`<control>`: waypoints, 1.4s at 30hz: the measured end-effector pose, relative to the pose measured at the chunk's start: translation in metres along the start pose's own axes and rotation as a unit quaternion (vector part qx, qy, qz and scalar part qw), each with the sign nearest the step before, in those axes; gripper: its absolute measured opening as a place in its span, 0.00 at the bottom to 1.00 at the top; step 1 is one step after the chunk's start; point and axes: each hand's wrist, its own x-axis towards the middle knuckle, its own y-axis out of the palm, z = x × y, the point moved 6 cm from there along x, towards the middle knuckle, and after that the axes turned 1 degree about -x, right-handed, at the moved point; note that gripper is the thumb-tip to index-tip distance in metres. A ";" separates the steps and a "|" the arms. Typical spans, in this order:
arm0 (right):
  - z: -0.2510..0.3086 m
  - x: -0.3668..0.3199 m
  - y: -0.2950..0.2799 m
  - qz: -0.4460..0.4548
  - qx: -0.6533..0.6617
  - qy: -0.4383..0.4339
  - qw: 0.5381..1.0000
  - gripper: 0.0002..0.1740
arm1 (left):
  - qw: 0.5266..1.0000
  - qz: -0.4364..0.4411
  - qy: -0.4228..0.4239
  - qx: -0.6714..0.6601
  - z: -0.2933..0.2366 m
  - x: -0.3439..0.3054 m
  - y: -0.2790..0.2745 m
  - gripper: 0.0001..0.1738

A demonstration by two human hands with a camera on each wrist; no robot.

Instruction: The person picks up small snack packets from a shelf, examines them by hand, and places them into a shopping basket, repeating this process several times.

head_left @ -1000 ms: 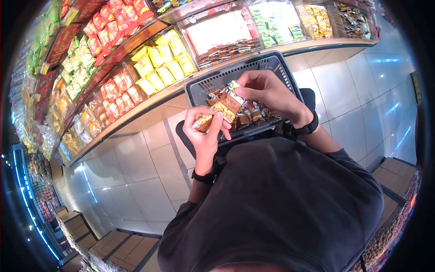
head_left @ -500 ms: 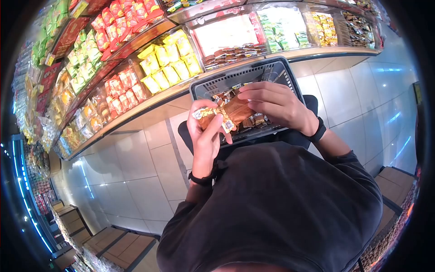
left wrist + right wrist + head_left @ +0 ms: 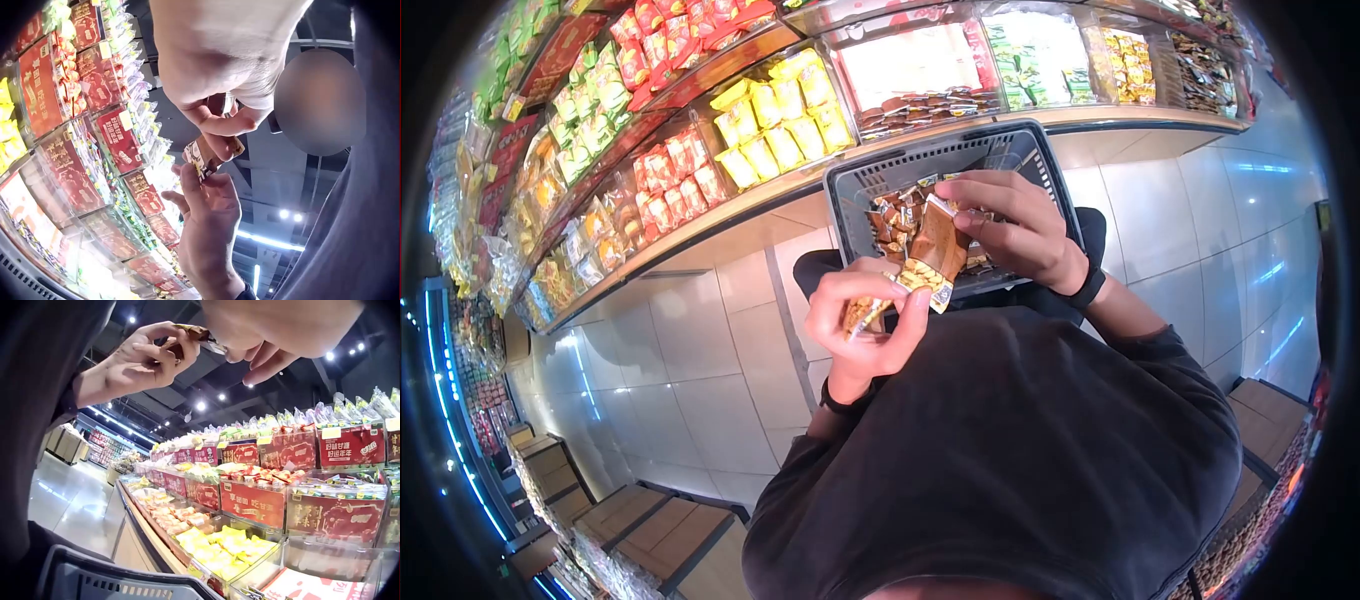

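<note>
Between both hands, over a grey shopping basket (image 3: 852, 215), slants a brown snack packet (image 3: 938, 243) with a yellowish printed lower end. My left hand (image 3: 865, 315) pinches that lower end between thumb and fingers. A second small packet (image 3: 864, 316), yellow and brown, sticks out of the same curled hand. My right hand (image 3: 1022, 228) holds the packet's upper end, thumb hidden behind the fingers. In the left wrist view the packet (image 3: 203, 156) spans from one hand to the other. More brown packets (image 3: 893, 222) lie in the basket, partly covered by the right hand.
The basket sits at the lap, beside a wooden-edged shelf (image 3: 700, 222). On the shelf, clear bins hold yellow bags (image 3: 780, 115), red bags (image 3: 670, 185) and other wrapped snacks. Tiled floor (image 3: 690, 340) lies to the left, with wooden crates (image 3: 655, 530) behind.
The packet has swung from a flatter lie to a steeper slant. My left hand has moved slightly down and right and tilted; the right fingers have shifted to the packet's upper end.
</note>
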 end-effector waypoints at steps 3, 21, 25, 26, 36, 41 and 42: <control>-0.002 0.016 -0.004 0.001 0.046 0.016 0.999 0.08 | 0.972 -0.033 -0.200 -0.118 0.012 -0.003 -0.005 0.21; -0.059 -0.014 0.042 0.179 0.438 0.517 0.714 0.08 | 0.912 -0.047 -0.382 -0.143 0.083 -0.013 -0.002 0.14; -0.100 -0.021 0.034 0.222 0.254 0.455 0.824 0.08 | 0.908 -0.092 -0.396 -0.100 0.100 -0.019 -0.011 0.11; -0.117 -0.014 0.022 0.217 0.091 0.396 0.888 0.07 | 0.911 -0.092 -0.392 -0.089 0.104 -0.022 -0.016 0.10; -0.329 -0.097 0.047 0.341 -0.287 0.202 0.872 0.11 | 0.904 -0.081 -0.409 -0.098 0.121 -0.034 -0.026 0.08; -0.338 -0.118 0.068 0.377 -0.331 0.132 0.855 0.11 | 0.901 -0.085 -0.414 -0.100 0.123 -0.036 -0.030 0.08; -0.341 -0.120 0.070 0.378 -0.331 0.131 0.854 0.11 | 0.900 -0.086 -0.414 -0.100 0.125 -0.035 -0.031 0.08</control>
